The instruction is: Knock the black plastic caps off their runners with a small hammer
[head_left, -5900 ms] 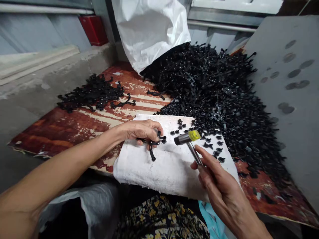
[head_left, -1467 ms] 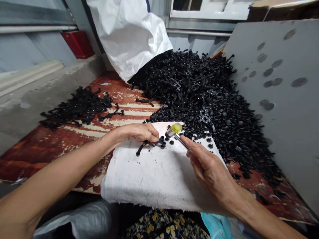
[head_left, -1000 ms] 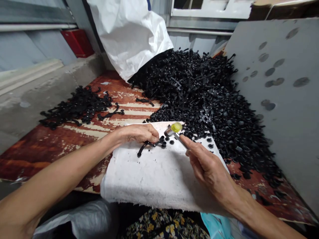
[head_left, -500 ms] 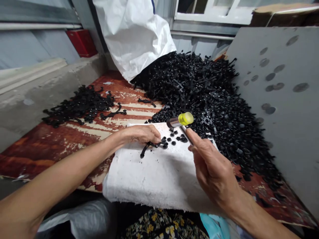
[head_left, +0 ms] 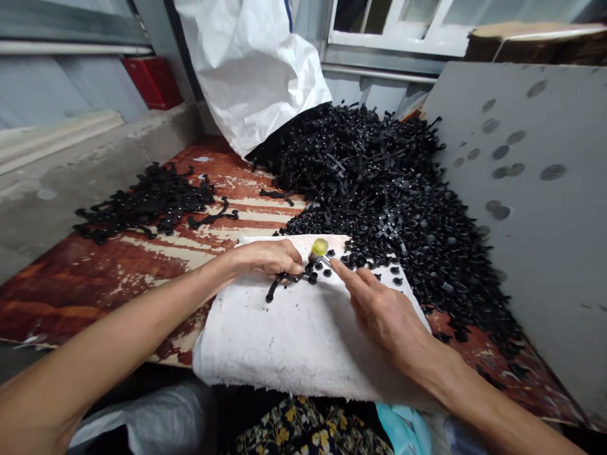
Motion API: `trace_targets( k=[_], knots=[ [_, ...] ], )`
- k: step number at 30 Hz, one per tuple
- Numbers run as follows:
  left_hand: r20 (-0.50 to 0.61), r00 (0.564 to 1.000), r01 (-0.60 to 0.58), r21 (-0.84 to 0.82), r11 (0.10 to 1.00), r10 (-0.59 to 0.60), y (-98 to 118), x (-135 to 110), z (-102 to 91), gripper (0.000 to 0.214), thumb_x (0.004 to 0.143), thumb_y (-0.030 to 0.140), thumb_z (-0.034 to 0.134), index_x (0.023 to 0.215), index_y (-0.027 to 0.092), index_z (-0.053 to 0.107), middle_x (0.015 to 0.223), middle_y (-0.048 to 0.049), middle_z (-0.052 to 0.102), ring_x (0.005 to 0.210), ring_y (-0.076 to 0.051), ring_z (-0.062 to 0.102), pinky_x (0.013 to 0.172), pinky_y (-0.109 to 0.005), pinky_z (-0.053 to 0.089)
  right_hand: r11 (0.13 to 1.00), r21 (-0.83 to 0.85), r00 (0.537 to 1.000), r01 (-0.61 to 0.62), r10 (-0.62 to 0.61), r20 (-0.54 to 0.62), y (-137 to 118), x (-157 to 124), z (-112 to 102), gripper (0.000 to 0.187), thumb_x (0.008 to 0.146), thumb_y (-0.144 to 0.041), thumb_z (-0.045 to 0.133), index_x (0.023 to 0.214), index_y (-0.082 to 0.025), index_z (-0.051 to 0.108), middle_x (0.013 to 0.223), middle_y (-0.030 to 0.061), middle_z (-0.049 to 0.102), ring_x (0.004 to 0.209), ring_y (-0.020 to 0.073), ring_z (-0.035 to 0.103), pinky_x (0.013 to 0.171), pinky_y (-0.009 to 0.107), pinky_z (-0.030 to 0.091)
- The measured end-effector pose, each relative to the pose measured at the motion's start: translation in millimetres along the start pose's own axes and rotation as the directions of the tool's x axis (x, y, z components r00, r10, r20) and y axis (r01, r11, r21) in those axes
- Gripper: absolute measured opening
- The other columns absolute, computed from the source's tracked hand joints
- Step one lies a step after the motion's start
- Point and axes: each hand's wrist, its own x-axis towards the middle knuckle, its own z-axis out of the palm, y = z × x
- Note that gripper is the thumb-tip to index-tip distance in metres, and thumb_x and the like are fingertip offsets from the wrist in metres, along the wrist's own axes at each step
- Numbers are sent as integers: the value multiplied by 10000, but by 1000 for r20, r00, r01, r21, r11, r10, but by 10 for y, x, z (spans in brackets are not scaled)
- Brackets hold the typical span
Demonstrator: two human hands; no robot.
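Note:
My left hand [head_left: 279,258] is closed on a black branched plastic piece [head_left: 275,287], pressing it against the white cloth [head_left: 284,335]. My right hand [head_left: 379,303] grips a small mallet by its metal handle, index finger stretched along it. The mallet's head [head_left: 318,249] stands upright, its yellow face up and its lower end down at the right end of the black piece; the contact point is hidden. Small round black caps [head_left: 327,273] lie loose on the cloth between my hands, and more lie at its right edge.
A large heap of black plastic parts [head_left: 370,170] spills from a white sack [head_left: 260,69] behind the cloth. On the left, a smaller pile of branched black pieces [head_left: 152,199] lies on the worn red board [head_left: 95,272]. A grey spotted panel [head_left: 535,208] stands along the right.
The mallet has swung down and left, from above the cloth onto the end of the black piece. My right hand moved with it. My left hand keeps its hold on the piece.

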Motion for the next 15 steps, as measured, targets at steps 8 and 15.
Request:
trace_targets(
  k=[8,15],
  knots=[
    [53,985,-168,122,978,163,64,-127,26,304,763,389,598,596,159,491,530,50,374,494,-78,308,479,-221,224,756,609,929,-240,361,-82,-52,90,-83,398,915,-244,464,1294,-163,554,925,89,690,629,159,602,562,306,518],
    [120,950,-302,132,944,287,194,-412,179,306,848,395,516,710,129,578,593,40,415,551,-84,339,519,-216,270,206,845,805,-494,475,355,-152,38,-129,396,837,-403,575,1156,-168,558,670,-52,553,365,43,338,300,168,294]
  ],
)
